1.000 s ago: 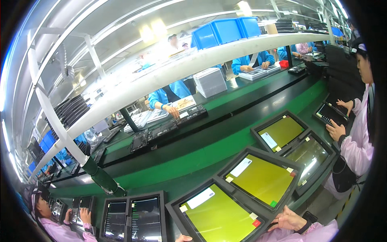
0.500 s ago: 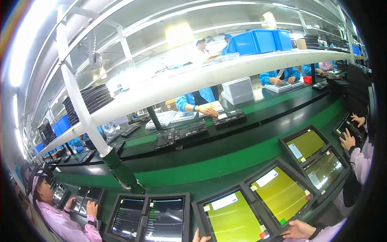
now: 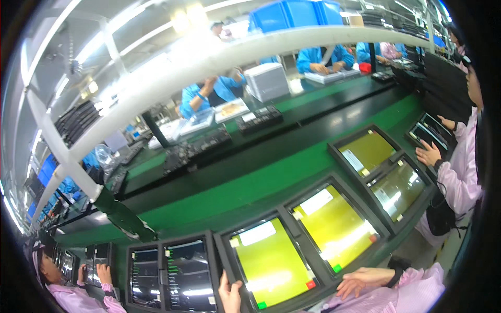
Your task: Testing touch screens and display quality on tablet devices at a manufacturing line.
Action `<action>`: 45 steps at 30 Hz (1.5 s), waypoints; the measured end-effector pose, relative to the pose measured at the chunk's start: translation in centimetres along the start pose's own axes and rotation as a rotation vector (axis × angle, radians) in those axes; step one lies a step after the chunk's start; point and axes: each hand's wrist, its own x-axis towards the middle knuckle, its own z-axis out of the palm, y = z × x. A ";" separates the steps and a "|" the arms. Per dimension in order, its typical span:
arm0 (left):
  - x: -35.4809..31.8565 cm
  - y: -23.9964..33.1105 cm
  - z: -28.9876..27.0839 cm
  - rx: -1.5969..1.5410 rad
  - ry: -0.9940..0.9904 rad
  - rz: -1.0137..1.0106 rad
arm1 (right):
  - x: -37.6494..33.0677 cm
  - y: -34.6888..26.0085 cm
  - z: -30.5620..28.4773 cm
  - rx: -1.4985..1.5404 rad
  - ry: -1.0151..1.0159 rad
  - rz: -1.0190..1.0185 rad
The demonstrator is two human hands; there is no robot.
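In front of me lies a black two-slot tray [image 3: 290, 229] holding two tablet screens lit yellow. The left lit screen [image 3: 271, 261] and the right lit screen [image 3: 334, 224] each carry a white box at the top and small coloured stickers at the corners. My left hand [image 3: 228, 295] grips the tray's near left edge, thumb on top. Its lower part is cut off by the picture's edge. At the tray's near right side is my right hand [image 3: 362, 280], fingers loosely stretched and apart, holding nothing; whether it touches the rim I cannot tell.
Left stands another tray with dark screens [image 3: 188, 271]; beyond at right, a third tray [image 3: 394, 180] with dimmer yellow screens. Co-workers in pink sit on both sides, handling devices. Across the green-and-black bench [image 3: 250, 180], people in blue work under a white shelf [image 3: 235, 47]. A post [image 3: 122, 214] stands at left.
The view has shifted, bringing both my hands further in. My right hand has come away from its hold near the tray's front edge. Across the bench, a co-worker's hand has risen from the black device.
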 end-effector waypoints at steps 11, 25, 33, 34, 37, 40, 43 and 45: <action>-4.6 7.8 4.1 1.010 -0.629 0.425 | -2.4 -7.1 -4.5 -1.482 0.514 -0.789; -6.0 6.7 4.5 1.104 -0.660 0.446 | -1.9 -6.8 -4.5 -1.573 0.447 -0.862; -6.2 6.8 4.5 1.094 -0.628 0.494 | -2.0 -7.0 -3.9 -1.616 0.535 -0.749; -6.3 7.2 4.6 1.111 -0.647 0.494 | -1.8 -7.1 -3.8 -1.633 0.522 -0.741; -4.2 6.3 5.3 1.104 -0.745 0.536 | -1.6 -7.4 -4.0 -1.651 0.520 -0.705; -4.6 6.8 5.3 1.057 -0.819 0.589 | -2.1 -7.4 -4.0 -1.666 0.522 -0.712; -4.3 6.5 4.9 1.097 -0.850 0.630 | -1.9 -7.5 -4.0 -1.676 0.496 -0.721; -4.3 7.0 4.7 1.066 -0.867 0.604 | -2.1 -7.8 -4.1 -1.655 0.460 -0.727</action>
